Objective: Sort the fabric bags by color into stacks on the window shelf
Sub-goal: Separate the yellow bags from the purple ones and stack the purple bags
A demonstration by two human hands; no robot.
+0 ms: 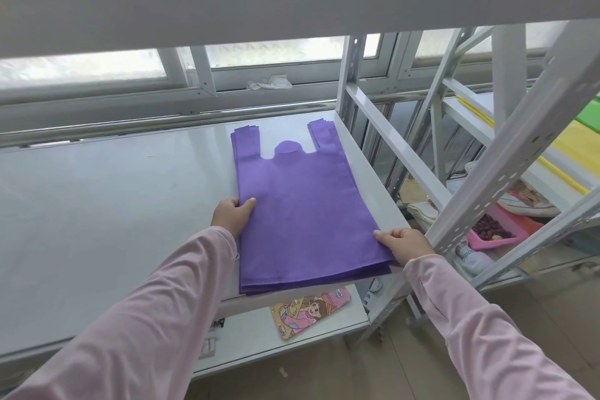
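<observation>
From my remote seat I see a stack of purple bags [302, 204] lying flat at the right end of the grey shelf [113, 204], handles pointing toward the window [276, 52] and the bottom hems hanging slightly over the shelf's near edge. The left hand [232, 214] pinches the stack's left edge about halfway along, thumb on top of the fabric and the other fingers tucked out of sight at the edge. The right hand [404, 245] clamps the stack's right edge close to the near corner, thumb on top and fingers underneath. Both arms wear pale pink sleeves.

Beyond the stack's handles, a crumpled white scrap [269, 82] sits on the window ledge. Below the stack's near edge, on a lower level, lies a cartoon-printed pad [310, 312]. To the right of the stack, past a slanted white post [506, 153], I make out yellow fabric [571, 153] and green fabric [589, 117] on another rack, and lower down a pink tray [500, 230] with dark red pieces in it.
</observation>
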